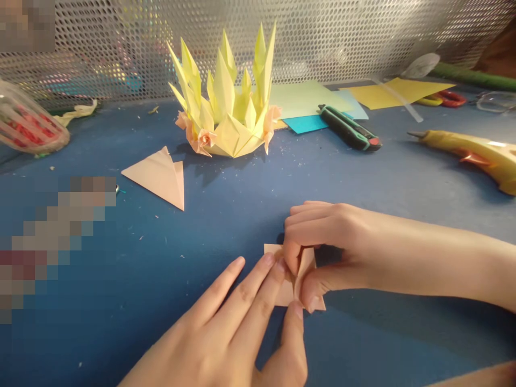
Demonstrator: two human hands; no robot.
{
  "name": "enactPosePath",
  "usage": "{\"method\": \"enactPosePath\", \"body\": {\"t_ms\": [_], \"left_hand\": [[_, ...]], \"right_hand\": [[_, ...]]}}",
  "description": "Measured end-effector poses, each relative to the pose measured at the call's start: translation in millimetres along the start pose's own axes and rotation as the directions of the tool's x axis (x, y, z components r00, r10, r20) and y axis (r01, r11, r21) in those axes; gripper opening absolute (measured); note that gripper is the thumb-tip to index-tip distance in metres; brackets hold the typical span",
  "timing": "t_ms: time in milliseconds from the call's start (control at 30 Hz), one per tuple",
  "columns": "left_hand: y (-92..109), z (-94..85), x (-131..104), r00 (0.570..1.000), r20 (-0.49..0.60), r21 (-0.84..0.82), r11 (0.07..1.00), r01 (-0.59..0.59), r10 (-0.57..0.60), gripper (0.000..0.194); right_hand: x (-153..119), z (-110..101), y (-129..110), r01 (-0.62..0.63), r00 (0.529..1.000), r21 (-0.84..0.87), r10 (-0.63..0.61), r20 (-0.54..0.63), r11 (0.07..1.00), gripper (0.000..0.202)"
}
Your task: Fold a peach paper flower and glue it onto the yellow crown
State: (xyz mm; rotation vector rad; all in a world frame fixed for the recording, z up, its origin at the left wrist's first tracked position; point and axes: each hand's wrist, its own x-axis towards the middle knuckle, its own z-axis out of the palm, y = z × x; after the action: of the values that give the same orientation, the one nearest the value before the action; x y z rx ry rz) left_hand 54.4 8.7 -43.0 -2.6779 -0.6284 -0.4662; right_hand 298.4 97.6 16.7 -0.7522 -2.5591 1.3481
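Observation:
A small folded piece of pale pink paper (285,294) lies on the blue tabletop, front and centre. My left hand (229,328) rests on its left side with fingers stretched out, pressing it down; the left thumb touches its near edge. At the paper's right side my right hand (338,247) pinches a raised flap between thumb and fingers. Both hands hide parts of the folds. Beyond them, to the left, is another folded pink paper (161,174), triangular in outline. A yellow folded-paper crown (231,131) with tall points and pink paper flowers (206,140) stands behind it.
A green-black utility knife (349,128) lies by stacked paper sheets (300,94). To the right are a yellow glue gun (471,153) and red-yellow scissors (449,98). A clear container (32,118) with red pieces stands left. Perforated metal mesh (322,37) borders the table.

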Motion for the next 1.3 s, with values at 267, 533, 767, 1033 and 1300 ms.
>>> {"method": "enactPosePath", "body": {"t_ms": [267,533,767,1033,1300], "left_hand": [[0.7,-13.2,5.3,0.990,0.135,-0.084,0.995,0.060,-0.048,0.049],[4.2,-15.6,6.8,0.990,0.058,-0.152,0.979,0.133,-0.126,0.043],[-2.0,-12.1,8.6,0.992,0.116,-0.168,0.984,0.065,-0.046,0.041],[-3.2,-22.0,10.5,0.979,0.206,-0.132,0.991,0.030,-0.002,0.052],[-2.1,0.9,5.9,0.998,0.000,-0.222,0.973,0.054,-0.055,0.042]], "right_hand": [[-0.3,-2.2,-1.5,-0.149,0.988,0.037,0.151,-0.036,0.988,0.028],[-11.5,-11.9,12.8,-0.242,0.969,-0.121,0.233,-0.085,0.963,0.020],[-6.0,-2.7,10.0,-0.286,0.941,-0.187,0.239,-0.239,0.940,0.027],[-4.6,-8.4,9.2,-0.270,0.948,-0.084,0.249,-0.200,0.959,0.019],[-4.5,-8.4,7.6,-0.281,0.940,-0.046,0.265,-0.217,0.959,0.013]]}}
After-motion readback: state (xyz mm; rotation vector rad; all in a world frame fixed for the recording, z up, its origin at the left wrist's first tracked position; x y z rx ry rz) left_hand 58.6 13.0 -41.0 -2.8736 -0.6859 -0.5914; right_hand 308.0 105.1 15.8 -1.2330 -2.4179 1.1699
